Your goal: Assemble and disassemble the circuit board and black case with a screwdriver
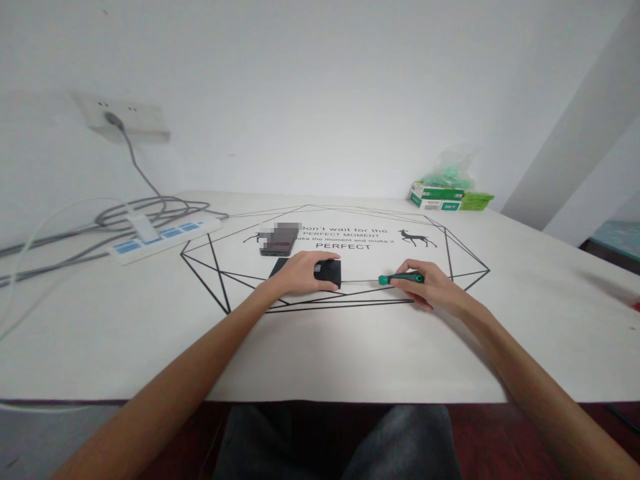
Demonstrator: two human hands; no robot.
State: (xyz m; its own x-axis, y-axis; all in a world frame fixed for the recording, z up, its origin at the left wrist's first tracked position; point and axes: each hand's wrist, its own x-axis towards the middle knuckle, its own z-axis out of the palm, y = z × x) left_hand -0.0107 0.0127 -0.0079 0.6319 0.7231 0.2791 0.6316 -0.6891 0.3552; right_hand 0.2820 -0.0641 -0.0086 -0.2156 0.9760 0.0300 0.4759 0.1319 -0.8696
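Observation:
My left hand is closed over a flat black box-shaped object lying on the table, thumb on its near side and fingers on its far side. Part of that object is hidden under the hand. In my right hand is a screwdriver with a green and black handle, held level. Its thin metal shaft points left, and the tip meets or nearly meets the object's right end; contact cannot be made out. Just behind my left hand lies a dark phone, partly blurred.
On the left, a white power strip lies with a plugged-in white adapter and coiled grey cables. Green-and-white boxes topped by a plastic bag stand at the back right. The white table bears printed lines and text.

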